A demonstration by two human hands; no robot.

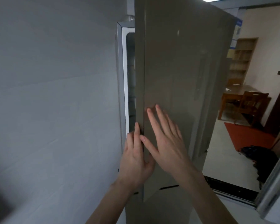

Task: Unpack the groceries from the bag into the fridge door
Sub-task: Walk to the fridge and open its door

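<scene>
The tall grey-brown fridge door point(176, 70) stands partly open in front of me, with a narrow gap on its left showing the white fridge interior point(130, 75). My left hand point(136, 156) lies along the door's left edge, fingers straight and thumb behind the edge. My right hand point(165, 139) lies flat on the door's outer face with fingers spread. No bag or groceries are in view, and the door's inner shelves are hidden.
A plain grey wall point(55, 94) fills the left side, close to the fridge. Through a doorway on the right I see wooden chairs and a table point(246, 104), a red rug point(249, 136), a dark heap on the floor point(262, 157) and a sliding door frame point(271, 183).
</scene>
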